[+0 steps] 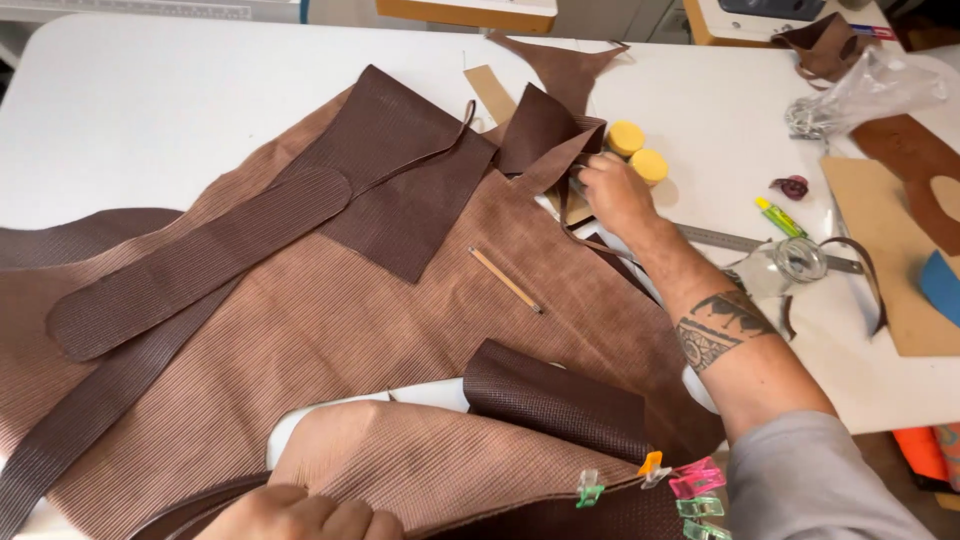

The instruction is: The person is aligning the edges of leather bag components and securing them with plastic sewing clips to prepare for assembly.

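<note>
A large brown leather hide (330, 330) lies spread over the white table (150, 110), suede side up, with darker textured cut pieces on it. My right hand (612, 192) reaches to the far edge of the hide, fingers closed on small leather scraps (575, 195) beside two yellow round lids (637, 150). My left hand (290, 515) rests at the bottom edge, pressing a folded part of the hide. A wooden pencil (505, 280) lies on the hide between the hands. A long oval dark piece (190, 265) lies to the left.
A metal ruler (745, 242), a glass jar (785, 265), a green-yellow marker (780, 217) and cardboard patterns (900, 250) sit at the right. Coloured sewing clips (680, 485) hold a folded edge near my right sleeve. A plastic bag (860, 90) lies at the back right.
</note>
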